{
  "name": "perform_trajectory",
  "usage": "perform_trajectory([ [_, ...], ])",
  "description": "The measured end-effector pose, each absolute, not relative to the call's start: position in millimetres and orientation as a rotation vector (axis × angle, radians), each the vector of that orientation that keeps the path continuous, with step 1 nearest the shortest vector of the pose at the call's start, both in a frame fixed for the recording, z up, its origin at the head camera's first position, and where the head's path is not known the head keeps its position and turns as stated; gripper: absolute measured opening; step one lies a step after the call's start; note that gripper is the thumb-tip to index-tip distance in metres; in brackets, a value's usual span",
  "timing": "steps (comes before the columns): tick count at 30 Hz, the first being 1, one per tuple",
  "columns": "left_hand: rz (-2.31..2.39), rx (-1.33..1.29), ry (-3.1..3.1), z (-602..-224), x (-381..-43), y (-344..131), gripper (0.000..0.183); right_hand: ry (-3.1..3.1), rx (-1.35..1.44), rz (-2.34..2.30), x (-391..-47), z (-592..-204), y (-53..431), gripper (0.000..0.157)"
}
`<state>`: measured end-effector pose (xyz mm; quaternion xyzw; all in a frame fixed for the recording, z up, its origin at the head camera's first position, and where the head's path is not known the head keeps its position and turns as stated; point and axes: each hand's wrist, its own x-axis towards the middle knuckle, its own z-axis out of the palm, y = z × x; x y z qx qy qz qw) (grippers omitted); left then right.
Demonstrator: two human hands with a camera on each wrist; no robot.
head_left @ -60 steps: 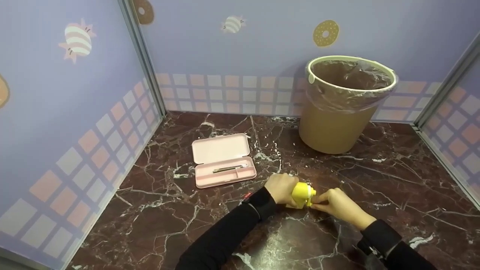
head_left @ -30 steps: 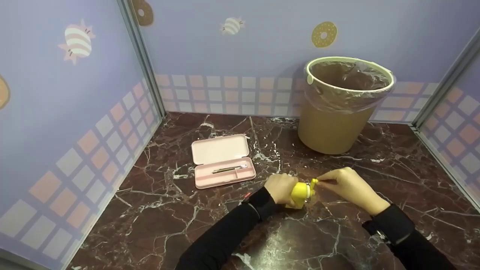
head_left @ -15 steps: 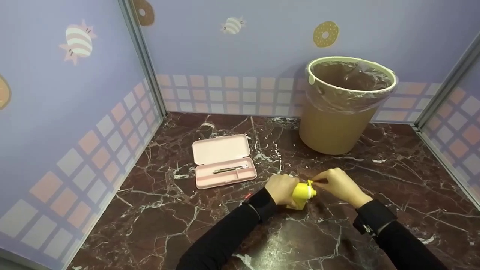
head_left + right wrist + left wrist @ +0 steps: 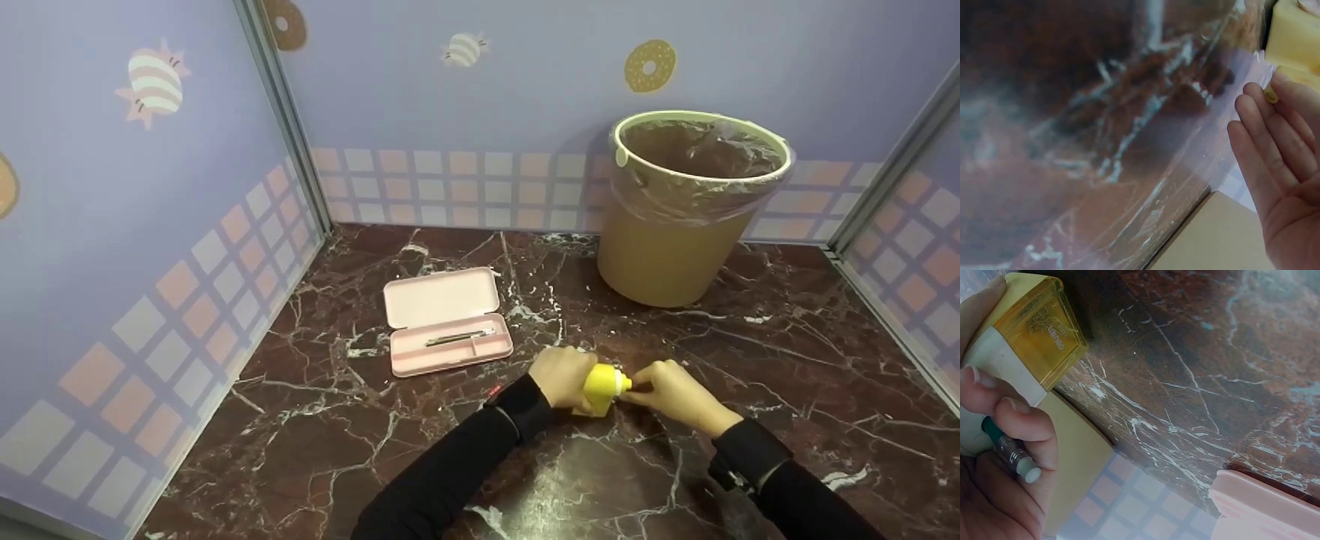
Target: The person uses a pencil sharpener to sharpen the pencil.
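Observation:
My left hand (image 4: 561,375) grips a yellow and white crank pencil sharpener (image 4: 601,381) low over the dark marbled table. In the left wrist view, its see-through amber shavings drawer (image 4: 1047,334) faces outward, and the eraser end of a green pencil (image 4: 1010,453) pokes out of the white face between my curled fingers. My right hand (image 4: 679,394) is at the sharpener's right end, thumb and index finger pinching the small yellow crank handle (image 4: 1271,94). The other right fingers extend loosely in the right wrist view.
An open pink pencil case (image 4: 491,346) lies left of the hands, with slim pencils (image 4: 459,337) in it. A tan wastebasket (image 4: 667,255) with a clear liner stands at the back right. Patterned panels (image 4: 480,112) wall in the table.
My right hand has circled with the crank, from low beside the sharpener up over its top and back down at its right end. The left hand and sharpener stay nearly in place.

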<state>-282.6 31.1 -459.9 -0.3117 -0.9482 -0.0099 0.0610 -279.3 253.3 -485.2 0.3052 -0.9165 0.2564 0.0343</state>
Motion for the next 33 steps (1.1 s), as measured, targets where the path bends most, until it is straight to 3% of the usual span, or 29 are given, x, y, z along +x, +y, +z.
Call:
perform_trajectory([
  [5,-0.045,-0.932,-2.864,-459.8,-283.3,30.7,0.053,-2.785,0.966,0.796,-270.7,-489.0,253.4,0.005],
  [15,-0.048,-0.931,-2.878,-459.5,-283.7,30.2,0.053,-2.739,1.045,0.825,-244.8,-479.7,252.8,0.008],
  [24,-0.068,-0.952,-2.888,-458.5,-283.1,30.2,0.053,-2.751,1.110,0.830,-229.6,-445.9,253.5,0.008],
  [33,-0.038,-0.943,-2.868,-460.3,-283.9,32.2,0.050,-2.724,1.074,0.792,-236.0,-417.2,256.7,0.011],
])
